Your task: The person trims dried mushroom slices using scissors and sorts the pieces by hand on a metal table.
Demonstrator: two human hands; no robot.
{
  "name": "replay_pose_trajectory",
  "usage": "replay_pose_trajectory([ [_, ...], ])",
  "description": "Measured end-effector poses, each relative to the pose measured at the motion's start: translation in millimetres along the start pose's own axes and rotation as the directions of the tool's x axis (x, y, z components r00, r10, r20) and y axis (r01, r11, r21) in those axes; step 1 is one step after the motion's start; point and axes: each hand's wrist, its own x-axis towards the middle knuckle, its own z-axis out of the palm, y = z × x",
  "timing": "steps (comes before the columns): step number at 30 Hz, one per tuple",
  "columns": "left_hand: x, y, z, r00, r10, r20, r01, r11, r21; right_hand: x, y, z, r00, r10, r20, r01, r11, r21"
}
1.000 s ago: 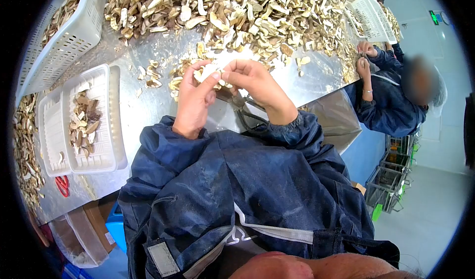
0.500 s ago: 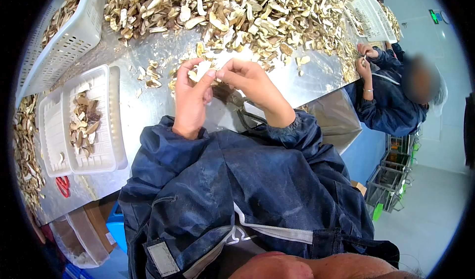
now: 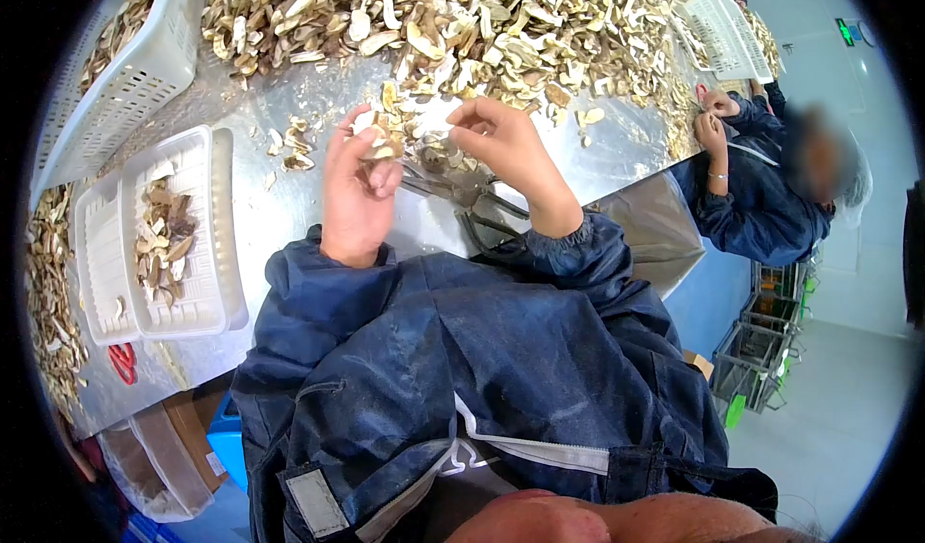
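My left hand (image 3: pixel 358 191) is closed on dried mushroom slices (image 3: pixel 381 138), pale with brown edges, gripped between thumb and fingers. To its right, my right hand (image 3: pixel 515 162) is raised over the table edge of the pile. Its thumb and index finger are bent with a small gap between them, and I see nothing held there; glare whitens that spot. Beneath the right wrist lies a pair of scissors (image 3: pixel 493 225) with black handles, partly covered by the hand and sleeve. A large heap of dried mushroom slices (image 3: pixel 462 23) spreads just beyond both hands.
On the left, a white plastic tray (image 3: pixel 226 254) holds some mushroom pieces. A white perforated basket (image 3: pixel 159 80) stands behind it, and red-handled scissors (image 3: pixel 123 362) lie in front. Another white basket (image 3: pixel 732 42) is at the far right, near a co-worker's hands (image 3: pixel 715 124).
My hands have moved apart: the right has gone right, and the left has shifted slightly left and turned, showing the mushroom slices. More of the scissors is visible.
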Motion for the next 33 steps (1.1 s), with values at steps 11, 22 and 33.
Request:
replay_pose_trajectory([
  [11,5.0,9.3,-13.7,0.979,-0.052,0.198,0.104,0.96,-0.258,19.0,1.5,29.7,0.961,-0.272,-0.045,0.182,0.748,-0.639],
  [22,10.0,-8.8,-20.3,0.983,-0.116,0.144,0.131,0.986,-0.099,13.0,-21.9,-0.6,0.997,-0.037,-0.063,0.044,0.993,0.108],
  [33,6.6,-7.0,-18.7,0.973,-0.141,0.183,0.162,0.981,-0.107,44.0,-9.0,28.0,0.994,-0.104,-0.014,0.063,0.696,-0.716],
])
